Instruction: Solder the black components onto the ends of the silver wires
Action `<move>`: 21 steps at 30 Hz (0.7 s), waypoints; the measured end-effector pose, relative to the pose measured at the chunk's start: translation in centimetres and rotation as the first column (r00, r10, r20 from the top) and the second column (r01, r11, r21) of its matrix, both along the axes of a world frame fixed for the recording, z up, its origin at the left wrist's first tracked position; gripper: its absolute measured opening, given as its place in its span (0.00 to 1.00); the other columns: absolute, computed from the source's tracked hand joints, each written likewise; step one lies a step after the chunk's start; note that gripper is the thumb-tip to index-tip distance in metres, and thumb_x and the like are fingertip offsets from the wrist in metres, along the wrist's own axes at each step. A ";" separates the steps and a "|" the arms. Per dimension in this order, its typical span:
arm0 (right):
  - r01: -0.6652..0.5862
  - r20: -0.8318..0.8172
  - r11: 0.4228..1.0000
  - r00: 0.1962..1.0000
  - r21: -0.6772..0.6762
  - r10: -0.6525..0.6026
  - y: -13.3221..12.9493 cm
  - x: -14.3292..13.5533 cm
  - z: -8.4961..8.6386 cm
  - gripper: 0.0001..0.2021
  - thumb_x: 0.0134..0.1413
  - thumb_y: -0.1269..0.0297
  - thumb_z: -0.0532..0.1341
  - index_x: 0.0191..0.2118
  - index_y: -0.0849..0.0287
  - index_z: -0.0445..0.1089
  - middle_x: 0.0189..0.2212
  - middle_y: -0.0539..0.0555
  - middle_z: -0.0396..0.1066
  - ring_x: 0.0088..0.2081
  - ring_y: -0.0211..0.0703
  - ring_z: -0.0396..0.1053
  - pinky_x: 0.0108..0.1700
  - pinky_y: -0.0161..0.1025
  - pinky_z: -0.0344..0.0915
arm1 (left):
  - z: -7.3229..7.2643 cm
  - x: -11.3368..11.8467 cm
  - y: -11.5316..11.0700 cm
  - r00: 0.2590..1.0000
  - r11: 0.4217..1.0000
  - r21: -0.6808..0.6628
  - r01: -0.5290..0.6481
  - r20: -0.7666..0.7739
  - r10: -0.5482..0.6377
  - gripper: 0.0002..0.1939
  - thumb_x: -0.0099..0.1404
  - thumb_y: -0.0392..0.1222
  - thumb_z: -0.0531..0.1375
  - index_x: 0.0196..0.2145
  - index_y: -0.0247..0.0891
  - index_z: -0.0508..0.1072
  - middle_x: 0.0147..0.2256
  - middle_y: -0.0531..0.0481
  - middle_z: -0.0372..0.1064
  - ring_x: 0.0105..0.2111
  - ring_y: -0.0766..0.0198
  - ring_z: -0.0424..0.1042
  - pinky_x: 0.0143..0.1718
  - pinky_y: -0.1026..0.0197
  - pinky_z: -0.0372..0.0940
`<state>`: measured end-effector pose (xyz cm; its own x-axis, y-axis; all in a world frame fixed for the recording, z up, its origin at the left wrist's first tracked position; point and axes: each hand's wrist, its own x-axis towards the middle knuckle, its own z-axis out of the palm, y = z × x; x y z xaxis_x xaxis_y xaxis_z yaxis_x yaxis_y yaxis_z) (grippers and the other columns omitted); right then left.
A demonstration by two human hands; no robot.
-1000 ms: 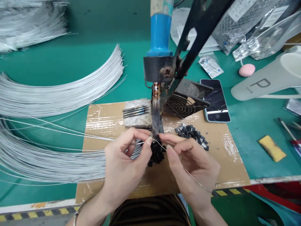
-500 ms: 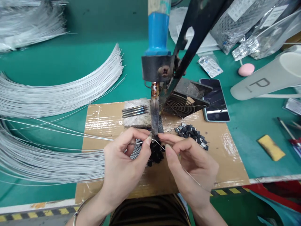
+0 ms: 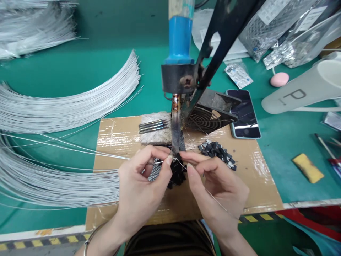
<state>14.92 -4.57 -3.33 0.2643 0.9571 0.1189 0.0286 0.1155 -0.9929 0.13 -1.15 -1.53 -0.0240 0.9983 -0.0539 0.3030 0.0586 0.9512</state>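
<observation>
A blue-handled soldering iron hangs tip-down in a clamp, and both my hands meet at its tip. My left hand, fingers pinched, grips a thin grey wire close to the tip. Between thumb and fingers of my right hand runs a thin strand of solder wire, its end at the tip. What lies exactly at the joint is too small to make out. Just below it are black connector pieces on the ends of a wire bundle.
Cardboard covers the green bench. A pile of small black-and-silver connectors, a fan and a phone stand to the right. Further right are a yellow sponge and a white cup. Another wire bundle curves at left.
Almost nothing differs. Both hands hold their place at the iron's tip, and the whole view has shifted very slightly.
</observation>
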 end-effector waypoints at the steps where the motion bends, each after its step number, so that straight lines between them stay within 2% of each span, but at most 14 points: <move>1: 0.002 0.000 1.000 1.000 -0.001 -0.002 0.0 0.0 0.0 0.11 0.62 0.78 0.66 0.33 0.54 0.71 0.47 0.50 0.84 0.50 0.42 0.82 0.56 0.37 0.76 | 0.0 0.0 0.0 1.000 1.000 0.002 0.000 -0.004 0.000 0.06 0.68 0.35 0.66 0.33 0.43 0.78 0.37 0.55 0.80 0.41 0.64 0.79 0.40 0.67 0.70; 21: -0.002 0.062 1.000 0.998 0.025 0.000 0.0 -0.1 -0.1 0.11 0.60 0.80 0.66 0.35 0.54 0.72 0.48 0.51 0.84 0.49 0.42 0.83 0.55 0.38 0.76 | 0.1 0.0 0.1 1.000 1.000 0.011 0.001 -0.030 0.000 0.06 0.68 0.35 0.66 0.33 0.44 0.79 0.37 0.55 0.80 0.41 0.64 0.79 0.39 0.66 0.70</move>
<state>14.87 -4.62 -3.42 0.2548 0.9538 0.1592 0.0899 0.1406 -0.9860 0.13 -1.10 -1.40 -0.0247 0.9988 -0.0423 0.3311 0.0481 0.9424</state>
